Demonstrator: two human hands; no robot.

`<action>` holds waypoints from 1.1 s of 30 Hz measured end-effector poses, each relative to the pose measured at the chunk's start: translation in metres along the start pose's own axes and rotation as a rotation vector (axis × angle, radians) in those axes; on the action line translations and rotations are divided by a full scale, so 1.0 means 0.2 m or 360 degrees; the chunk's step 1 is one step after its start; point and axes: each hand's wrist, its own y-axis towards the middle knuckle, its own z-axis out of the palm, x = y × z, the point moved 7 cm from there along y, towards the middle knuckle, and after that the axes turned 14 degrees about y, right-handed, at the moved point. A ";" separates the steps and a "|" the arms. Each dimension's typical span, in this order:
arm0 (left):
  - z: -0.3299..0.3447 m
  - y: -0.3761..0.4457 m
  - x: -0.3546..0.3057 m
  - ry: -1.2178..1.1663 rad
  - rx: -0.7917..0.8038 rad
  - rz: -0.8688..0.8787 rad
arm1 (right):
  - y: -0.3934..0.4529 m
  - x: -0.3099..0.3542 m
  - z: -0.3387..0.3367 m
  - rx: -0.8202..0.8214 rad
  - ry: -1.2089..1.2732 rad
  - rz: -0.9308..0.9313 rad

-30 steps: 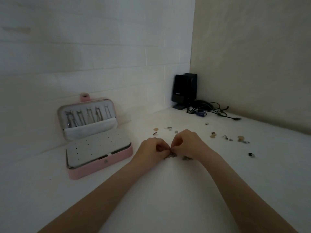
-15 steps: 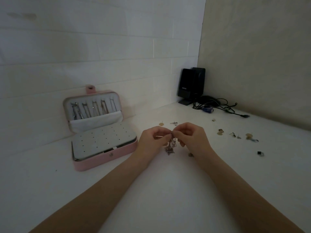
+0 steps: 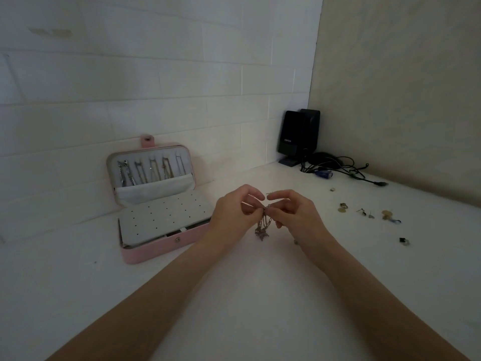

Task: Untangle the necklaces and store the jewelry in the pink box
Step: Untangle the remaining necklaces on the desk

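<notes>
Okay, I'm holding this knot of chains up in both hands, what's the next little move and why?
Probably ease your hands apart slightly: the left hand and right hand pinch the tangled necklaces at one spot, and the clump hangs bunched below.

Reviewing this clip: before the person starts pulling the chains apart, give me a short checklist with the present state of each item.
1. Both hands on the tangle: ok. The left hand and right hand pinch the chain cluster at its top.
2. Tangle lifted off the table: cannot tell; it hangs from the fingertips, and its lower end may touch.
3. Pink box open and within reach: ok, lid up, beside the left hand.
4. Free necklace hook in the lid: cannot tell; the lid hooks appear to hold chains already.
5. Loose small pieces apart from the tangle: ok, lying to the right.
6. Knot visible enough: not ok, dim and blurred.
</notes>
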 end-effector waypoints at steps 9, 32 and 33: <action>0.01 0.01 -0.01 -0.0098 0.0102 -0.0084 | 0.00 0.01 0.00 -0.0029 0.0203 0.0025; -0.03 0.00 -0.11 0.0546 0.0066 0.0328 | -0.01 0.06 0.01 0.0014 -0.0203 -0.0176; -0.03 0.00 -0.12 0.0611 0.0078 0.0356 | -0.01 0.06 0.02 0.0021 -0.0278 -0.0204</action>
